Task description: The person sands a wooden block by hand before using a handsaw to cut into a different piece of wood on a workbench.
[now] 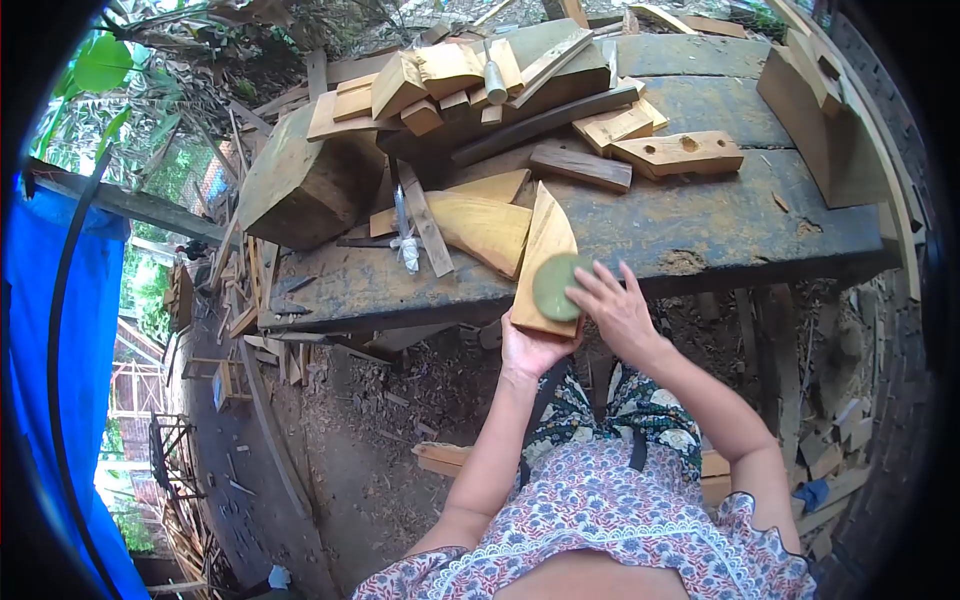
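My left hand [538, 350] is closed around the lower end of a curved, pointed wooden piece [543, 232], supporting it from below at the bench's near edge. A round green sanding disc [560, 287] lies flat against the face of that piece. My right hand [620, 312] grips the disc's right side, its fingers partly over it. Just left of the held piece, a similar curved wooden piece [480, 228] rests on the worn bench [720, 225], overlapping another. A narrow wood strip [425, 220] lies beside them.
Wood blocks [425, 75] are piled on a dark beam at the back. A block with holes [680, 152] lies right of it. A large timber block [305, 185] stands left, a tall board [830, 130] at the far right. A blue tarp [60, 350] hangs left.
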{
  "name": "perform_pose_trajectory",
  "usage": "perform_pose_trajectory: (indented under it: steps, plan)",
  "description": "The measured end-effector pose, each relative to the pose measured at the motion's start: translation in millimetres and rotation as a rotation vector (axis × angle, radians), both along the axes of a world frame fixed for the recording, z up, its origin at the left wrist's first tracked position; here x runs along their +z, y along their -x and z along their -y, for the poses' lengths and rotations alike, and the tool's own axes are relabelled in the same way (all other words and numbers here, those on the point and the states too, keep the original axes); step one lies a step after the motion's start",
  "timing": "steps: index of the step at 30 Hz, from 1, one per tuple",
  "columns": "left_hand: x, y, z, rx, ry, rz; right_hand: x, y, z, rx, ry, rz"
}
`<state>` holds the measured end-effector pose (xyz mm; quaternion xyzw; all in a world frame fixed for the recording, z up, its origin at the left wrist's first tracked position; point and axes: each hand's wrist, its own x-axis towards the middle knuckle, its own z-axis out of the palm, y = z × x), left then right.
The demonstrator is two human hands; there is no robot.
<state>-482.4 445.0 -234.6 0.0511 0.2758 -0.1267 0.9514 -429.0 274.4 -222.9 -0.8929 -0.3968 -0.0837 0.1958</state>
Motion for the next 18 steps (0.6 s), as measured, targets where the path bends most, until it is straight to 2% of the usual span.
perform_pose_trajectory:
  steps: [5, 7, 9, 10, 12, 13, 15, 17, 18]
  plan:
    - [-15, 5, -7, -0.045, 0.072, 0.070, -13, -107, -56, -0.104, 0.077, 0.085]
    - [-13, 5, -8, -0.063, 0.109, 0.081, -11, -140, -71, -0.194, 0.113, -0.036]
    - [-6, 6, -9, -0.055, 0.105, 0.066, -15, -143, -70, -0.246, 0.021, -0.092]
    - [0, 7, -9, -0.060, -0.020, 0.063, -17, -140, -61, -0.244, 0.023, -0.089]
    - [13, 7, -7, -0.039, -0.300, 0.054, -23, -123, -36, -0.228, -0.179, -0.064]
    - [18, 6, -4, -0.011, -0.455, 0.046, -18, -110, -24, -0.227, -0.167, -0.065]
    - [23, 7, -2, -0.011, -0.935, 0.087, 0, -82, 3, -0.270, -0.323, 0.039]
    - [17, 4, -3, -0.054, -1.271, 0.136, 25, -57, 18, -0.224, -0.307, 0.052]
    - [21, 3, -1, -0.068, -1.271, 0.142, 34, -46, 22, -0.179, -0.297, 0.070]
